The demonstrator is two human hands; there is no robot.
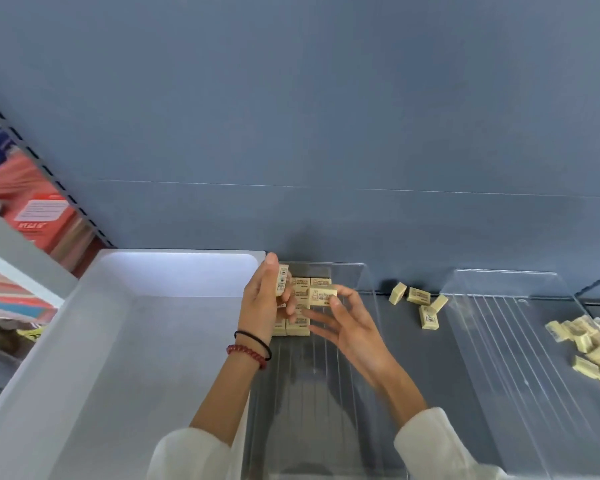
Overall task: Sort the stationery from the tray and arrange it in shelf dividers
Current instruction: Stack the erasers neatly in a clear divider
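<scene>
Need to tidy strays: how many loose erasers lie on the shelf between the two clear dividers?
4: leftmost eraser, middle eraser, rightmost eraser, front eraser. None looks hidden.

Left hand (262, 299) up, palm facing right, thumb and fingers (289, 306) gripping a small cream rectangular barcoded eraser (282, 280) upright. Right hand (350, 323) just beside it, thumb and index pinching a second cream printed eraser (323, 295), other fingers spread loose. White sleeves (430, 441) on both arms. Left wrist: black band (257, 337), red bead bracelet (246, 351).
</scene>
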